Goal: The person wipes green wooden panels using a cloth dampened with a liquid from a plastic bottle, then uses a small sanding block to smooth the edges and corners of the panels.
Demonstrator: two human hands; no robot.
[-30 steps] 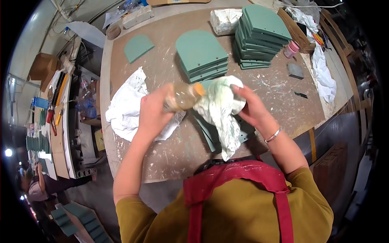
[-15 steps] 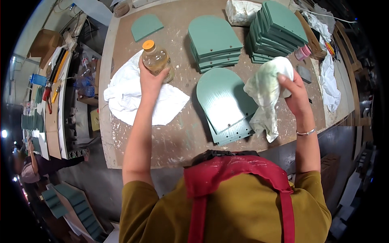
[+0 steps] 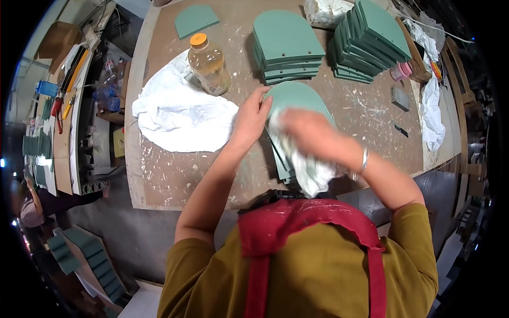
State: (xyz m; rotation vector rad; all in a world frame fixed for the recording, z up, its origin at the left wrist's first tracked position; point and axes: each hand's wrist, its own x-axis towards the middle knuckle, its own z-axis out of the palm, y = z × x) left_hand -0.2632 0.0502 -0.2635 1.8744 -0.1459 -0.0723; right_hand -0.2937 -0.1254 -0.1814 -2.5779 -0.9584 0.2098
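Note:
An arched green panel [image 3: 298, 94] lies on a small stack in front of me, its round end pointing away. My left hand [image 3: 253, 117] holds the panel's left edge, fingers along the side and thumb near the top. Smeared by motion, my right hand [image 3: 310, 132] presses a stained white rag [image 3: 313, 177] onto the panel's face; the rag's loose end hangs toward the near edge. Left of them a clear bottle [image 3: 209, 69] of yellowish liquid, orange cap on, stands upright beside a crumpled white cloth [image 3: 180, 116].
Behind lie two more stacks of green panels [image 3: 289, 37], [image 3: 366, 42] and a single panel [image 3: 196, 20]. A pink-lidded jar [image 3: 401, 71] and a grey block [image 3: 400, 98] sit at the right on the worn table [image 3: 212, 183]. Another person [image 3: 34, 209] is at the far left.
My left hand has let go of the bottle, now standing on the table, and moved right to the panel. My right hand has brought the rag left and down onto the panel.

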